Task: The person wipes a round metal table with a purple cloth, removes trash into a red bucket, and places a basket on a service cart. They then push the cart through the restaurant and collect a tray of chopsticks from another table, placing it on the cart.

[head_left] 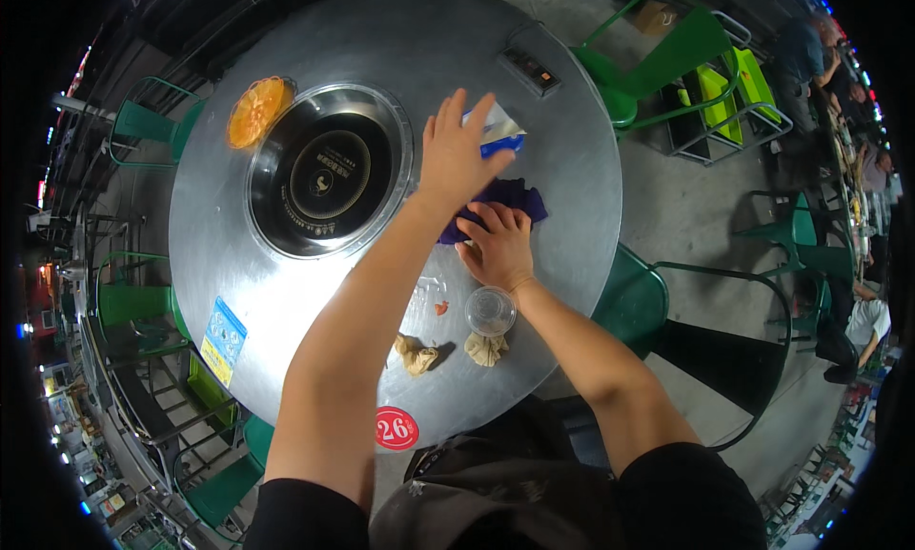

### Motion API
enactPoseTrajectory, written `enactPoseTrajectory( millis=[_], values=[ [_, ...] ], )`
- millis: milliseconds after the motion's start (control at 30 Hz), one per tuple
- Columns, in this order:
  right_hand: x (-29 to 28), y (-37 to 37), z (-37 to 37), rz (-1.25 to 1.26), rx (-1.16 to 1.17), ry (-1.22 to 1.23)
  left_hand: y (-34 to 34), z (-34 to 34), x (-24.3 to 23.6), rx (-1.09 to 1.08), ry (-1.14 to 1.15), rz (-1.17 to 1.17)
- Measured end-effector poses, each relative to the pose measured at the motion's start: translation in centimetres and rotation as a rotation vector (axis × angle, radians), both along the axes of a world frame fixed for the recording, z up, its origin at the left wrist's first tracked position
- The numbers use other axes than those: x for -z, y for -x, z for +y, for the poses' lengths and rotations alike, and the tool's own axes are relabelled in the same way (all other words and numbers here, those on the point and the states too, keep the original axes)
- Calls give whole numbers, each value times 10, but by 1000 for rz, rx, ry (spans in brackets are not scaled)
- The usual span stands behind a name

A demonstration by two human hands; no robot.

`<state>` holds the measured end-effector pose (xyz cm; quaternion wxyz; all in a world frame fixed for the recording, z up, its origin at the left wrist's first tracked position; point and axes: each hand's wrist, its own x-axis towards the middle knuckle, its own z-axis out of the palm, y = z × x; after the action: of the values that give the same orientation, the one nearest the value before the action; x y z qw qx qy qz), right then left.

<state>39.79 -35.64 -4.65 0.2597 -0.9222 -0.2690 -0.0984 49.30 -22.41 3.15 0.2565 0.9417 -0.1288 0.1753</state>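
Observation:
My left hand (460, 157) reaches across the round metal table (553, 321), fingers spread over a white-and-blue packet (502, 144); whether it touches the packet is unclear. Just below and right, my right hand (498, 248) has bent fingers pressed on a bunched purple cloth (524, 204), gripping it. A clear plastic cup (491, 310) is by my right wrist, beside a crumpled beige napkin (486, 353). Another crumpled napkin (419, 357) and a small reddish scrap (441, 309) lie between my forearms.
A recessed metal pot (372, 231) fills the left-middle, with an orange dish (255, 112) beside it. A blue-yellow card (222, 340) and a dark panel (529, 71) sit on the tabletop. Green chairs (667, 73) and carts (724, 102) surround it; several people (801, 54) are at far right.

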Motion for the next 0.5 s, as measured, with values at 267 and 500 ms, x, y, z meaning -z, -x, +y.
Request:
enactPoseTrajectory(
  millis=[267,500],
  values=[
    [-11,0,10,-20,-15,29,195,-6,-21,327,-105,406],
    [2,30,19,-90,86,131,292,28,-27,146,28,428]
  ],
)
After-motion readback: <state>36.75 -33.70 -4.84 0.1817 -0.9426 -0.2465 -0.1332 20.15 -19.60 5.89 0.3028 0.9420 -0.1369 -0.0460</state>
